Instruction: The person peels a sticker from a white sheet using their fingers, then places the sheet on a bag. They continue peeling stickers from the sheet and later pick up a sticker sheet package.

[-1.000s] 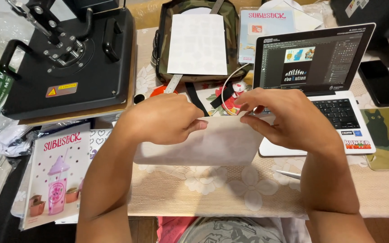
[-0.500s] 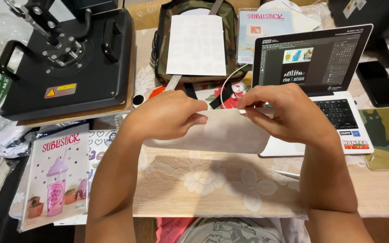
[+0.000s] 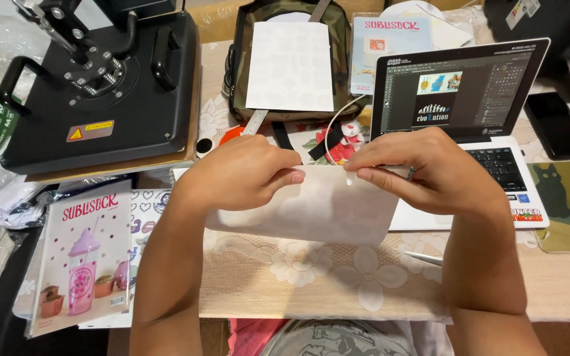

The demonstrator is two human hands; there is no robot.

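Observation:
Both my hands hold a white, slightly translucent sheet (image 3: 318,211) over the middle of the table. My left hand (image 3: 242,171) pinches its upper left edge, thumb and fingers closed on it. My right hand (image 3: 423,168) pinches the upper edge a little to the right, at a small raised corner of the sheet. The sheet's lower edge curves down toward the beige flowered tablecloth (image 3: 311,277). Its upper right corner is hidden under my right hand.
A black heat press (image 3: 100,86) fills the far left. A camouflage bag (image 3: 285,66) with a white sheet on it lies at the back centre. An open laptop (image 3: 470,99) stands at right, a phone (image 3: 552,125) beyond it. Printed booklets (image 3: 84,257) lie at near left.
My hands have lifted the sheet's upper edge and drawn together. The sheet, flat on the table before, now curls up off it.

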